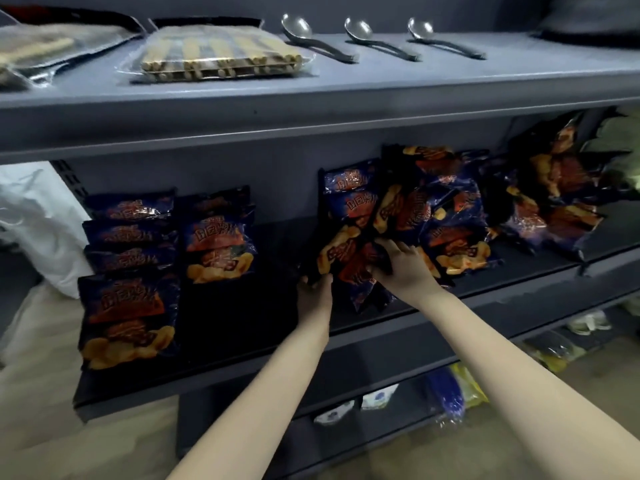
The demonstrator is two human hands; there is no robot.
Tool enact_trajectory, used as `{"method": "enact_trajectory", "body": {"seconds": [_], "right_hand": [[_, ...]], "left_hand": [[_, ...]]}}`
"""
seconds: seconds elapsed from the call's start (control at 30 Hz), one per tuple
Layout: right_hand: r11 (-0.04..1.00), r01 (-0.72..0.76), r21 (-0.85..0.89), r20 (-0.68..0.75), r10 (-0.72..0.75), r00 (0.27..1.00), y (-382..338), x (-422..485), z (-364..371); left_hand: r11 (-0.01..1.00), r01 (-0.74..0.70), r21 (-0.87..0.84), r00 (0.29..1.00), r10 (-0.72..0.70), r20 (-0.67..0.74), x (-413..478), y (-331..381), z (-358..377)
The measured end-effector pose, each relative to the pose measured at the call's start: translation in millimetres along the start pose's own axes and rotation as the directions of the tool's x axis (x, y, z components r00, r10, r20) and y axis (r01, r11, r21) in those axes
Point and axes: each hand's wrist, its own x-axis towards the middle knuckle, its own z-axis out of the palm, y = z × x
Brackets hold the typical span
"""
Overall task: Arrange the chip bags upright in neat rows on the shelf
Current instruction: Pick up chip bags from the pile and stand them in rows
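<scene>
Dark-blue and orange chip bags, middle shelf of a grey metal rack:
- far-left row: four, standing one behind another, faces forward.
- second row: just beside the first and shorter; the rear bags overlap, so the count is unclear.
- loose heap: centre to right, tilted and overlapping, running on to more bags against the right end; too tangled to count.
- held bag: one, tilted at the heap's front-left edge, near the shelf front.

Upper shelf, grey-blue: three metal spoons side by side, bowls to the rear; two clear packs of wafer sticks, the left one blurred.

Lower shelf: mixed packets, indistinct. White plastic bag left of the rack. Beige floor.

Left grip: fingers curled on the held bag's left edge. Right grip: clasped over its right side. The bag sits between the two.
</scene>
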Motion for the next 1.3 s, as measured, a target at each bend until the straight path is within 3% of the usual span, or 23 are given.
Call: {"method": "enact_trajectory", "body": {"seconds": [0.17,0.27,0.37,0.47,0.53,0.6,0.67,0.73,0.77,0.83,0.9,0.97,1.07,1.17,1.23,1.3], "right_hand": [[0.984,0.086,0.153,-0.139,-0.065,0.988,5.4,-1.5,1.7],[0.955,0.207,0.21,-0.248,-0.153,0.957,4.0,-3.6,-0.2],[0.921,0.293,0.258,-0.231,-0.236,0.944,-0.3,-1.7,-4.6],[0.892,0.359,0.275,-0.355,-0.253,0.9,-7.1,-0.2,-9.9],[0.865,0.433,0.253,-0.532,-0.249,0.809,-13.3,2.4,-12.9],[0.84,0.489,0.233,-0.613,-0.264,0.745,-25.3,5.2,-15.5],[0.833,0.466,0.299,-0.522,-0.267,0.81,-43.5,6.9,-16.4],[0.85,0.35,0.394,-0.242,-0.271,0.932,-64.1,3.5,-16.3],[0.851,0.278,0.445,-0.052,-0.286,0.957,-73.7,0.3,-15.8],[0.838,0.133,0.529,0.307,-0.335,0.891,-88.1,-6.8,-12.6],[0.854,0.081,0.513,0.519,-0.384,0.764,-96.2,-12.2,-2.6],[0.861,0.07,0.504,0.561,-0.388,0.731,-100.1,-14.4,10.7],[0.791,-0.039,0.611,0.476,-0.327,0.816,-106.8,-14.7,22.4],[0.56,-0.207,0.802,0.37,-0.195,0.908,-110.0,-8.6,28.7],[0.398,-0.241,0.885,0.298,-0.086,0.951,-109.9,-3.3,33.3],[0.325,-0.234,0.916,0.262,-0.045,0.964,-109.7,-1.2,39.1]], "left_hand": [[0.995,-0.071,-0.07,0.995,0.076,0.07,3.5,0.2,3.6],[0.959,-0.279,-0.056,0.955,0.283,0.091,-8.8,14.0,6.0],[0.864,-0.491,0.11,0.866,0.47,0.174,-15.3,39.4,-2.8],[0.763,-0.492,0.42,0.87,0.439,0.222,-16.6,75.9,-22.5],[0.655,-0.47,0.591,0.882,0.367,0.295,-22.9,102.5,-38.9],[0.507,-0.453,0.733,0.891,0.223,0.396,-34.1,125.7,-54.7],[0.373,-0.434,0.82,0.892,0.054,0.448,-44.2,142.1,-68.2],[0.277,-0.417,0.866,0.886,-0.092,0.455,-50.6,149.6,-78.6],[0.229,-0.414,0.881,0.878,-0.155,0.453,-52.7,150.3,-81.7],[0.117,-0.429,0.896,0.865,-0.231,0.445,-54.5,147.5,-86.0],[0.065,-0.441,0.895,0.863,-0.243,0.443,-53.2,143.8,-92.8],[0.145,-0.438,0.887,0.869,-0.187,0.459,-49.6,142.6,-105.0],[0.381,-0.47,0.796,0.879,0.119,0.462,-45.5,137.9,-126.4],[0.435,-0.568,0.699,0.79,0.525,0.316,-47.2,125.4,-135.2],[0.468,-0.591,0.657,0.731,0.656,0.191,-47.0,111.9,-135.8],[0.522,-0.594,0.612,0.699,0.712,0.072,-44.1,96.7,-134.5]]}}
